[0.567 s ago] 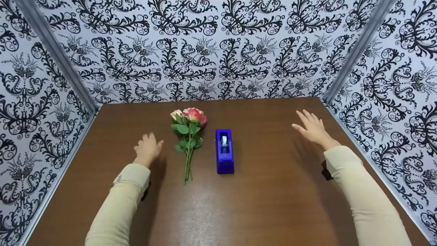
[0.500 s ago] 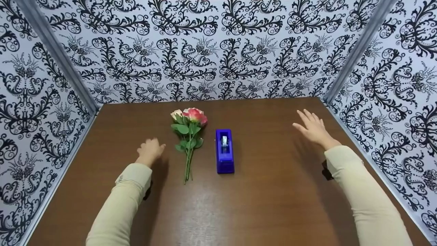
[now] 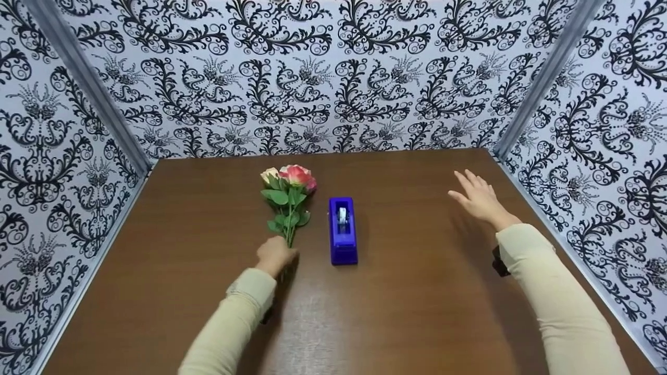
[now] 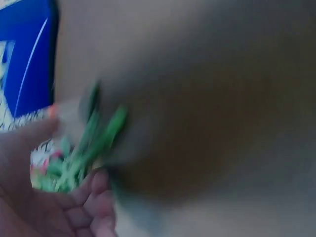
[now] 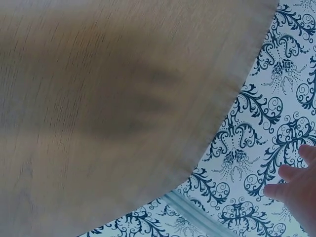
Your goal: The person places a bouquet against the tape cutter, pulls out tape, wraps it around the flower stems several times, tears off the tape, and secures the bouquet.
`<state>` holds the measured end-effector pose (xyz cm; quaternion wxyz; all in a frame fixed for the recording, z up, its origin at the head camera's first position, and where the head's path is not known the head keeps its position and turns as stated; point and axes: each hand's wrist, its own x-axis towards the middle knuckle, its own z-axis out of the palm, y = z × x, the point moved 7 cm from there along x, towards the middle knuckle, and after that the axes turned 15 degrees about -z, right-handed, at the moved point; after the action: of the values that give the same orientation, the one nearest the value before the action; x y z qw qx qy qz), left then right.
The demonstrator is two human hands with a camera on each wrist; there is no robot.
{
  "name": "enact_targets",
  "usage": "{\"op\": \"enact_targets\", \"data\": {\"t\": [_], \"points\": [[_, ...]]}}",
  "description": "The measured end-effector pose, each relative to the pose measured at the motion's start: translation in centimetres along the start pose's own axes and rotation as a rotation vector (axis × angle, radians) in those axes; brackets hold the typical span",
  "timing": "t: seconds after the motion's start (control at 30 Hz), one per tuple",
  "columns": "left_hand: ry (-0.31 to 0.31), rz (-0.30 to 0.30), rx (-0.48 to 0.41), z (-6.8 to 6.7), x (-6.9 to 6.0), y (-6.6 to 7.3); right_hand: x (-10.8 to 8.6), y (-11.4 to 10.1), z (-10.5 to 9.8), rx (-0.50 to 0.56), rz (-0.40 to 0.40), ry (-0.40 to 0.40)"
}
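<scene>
A small bunch of flowers [image 3: 298, 177], pink and cream with green leaves, lies on the brown table with its stems toward me. My left hand [image 3: 275, 255] is at the lower stems, its fingers curled round them. In the left wrist view the green stems [image 4: 91, 143] pass between the thumb and the curled fingers [image 4: 98, 197], with some blur. A blue tape dispenser [image 3: 344, 252] stands just right of the flowers. My right hand [image 3: 482, 200] is held above the table at the right, fingers spread, holding nothing.
The brown wooden table [image 3: 406, 307] is bounded by a patterned back wall [image 3: 333, 78] and patterned side walls. Grey posts [image 3: 547, 78] mark the corners. In the right wrist view the table's edge meets the patterned wall [image 5: 266, 113].
My left hand has moved right and toward me, from beside the flowers onto their stems, and its fingers have curled round them. The flowers, the tape dispenser and my right hand are nearly unmoved.
</scene>
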<state>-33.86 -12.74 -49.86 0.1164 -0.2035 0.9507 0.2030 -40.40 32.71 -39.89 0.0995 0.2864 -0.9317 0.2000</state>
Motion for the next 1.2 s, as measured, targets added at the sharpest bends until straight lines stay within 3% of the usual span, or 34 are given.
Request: {"op": "enact_targets", "data": {"t": [0.13,0.23,0.33,0.5,0.6,0.67,0.73,0.83,0.97,1.07,1.2], "points": [[0.023,-0.014,-0.016,1.5,0.0,0.6,-0.2,-0.2,-0.2,0.004,-0.007,0.003],[-0.05,-0.024,-0.092,1.5,0.1,0.7,-0.2,-0.3,-0.4,-0.012,0.015,-0.023],[-0.224,-0.048,-0.301,1.9,0.2,0.4,-0.3,-0.5,-0.6,-0.042,0.025,-0.053],[-0.574,-0.157,-0.77,3.4,0.2,-0.3,-0.5,-0.7,0.0,-0.085,-0.006,-0.102],[-0.67,-0.208,-0.943,3.9,0.4,-0.1,-0.6,-0.8,0.2,-0.099,-0.029,-0.092],[-0.632,-0.22,-0.969,3.7,0.6,0.0,-0.6,-0.9,0.3,-0.108,-0.035,-0.085],[-0.543,-0.212,-0.952,3.0,0.9,-0.1,-0.7,-0.9,0.2,-0.135,-0.038,-0.083],[-0.383,-0.205,-0.896,1.8,1.1,-0.5,-0.8,-0.8,0.0,-0.162,-0.027,-0.088],[-0.224,-0.181,-0.792,0.4,1.4,-0.8,-1.1,-0.6,-0.3,-0.179,-0.009,-0.081],[-0.104,-0.132,-0.665,-0.7,1.4,-0.7,-1.4,-0.5,-0.3,-0.17,0.005,-0.086],[0.03,-0.019,-0.555,-2.4,0.8,0.3,-1.8,-0.2,-0.3,-0.16,0.014,-0.093]]}}
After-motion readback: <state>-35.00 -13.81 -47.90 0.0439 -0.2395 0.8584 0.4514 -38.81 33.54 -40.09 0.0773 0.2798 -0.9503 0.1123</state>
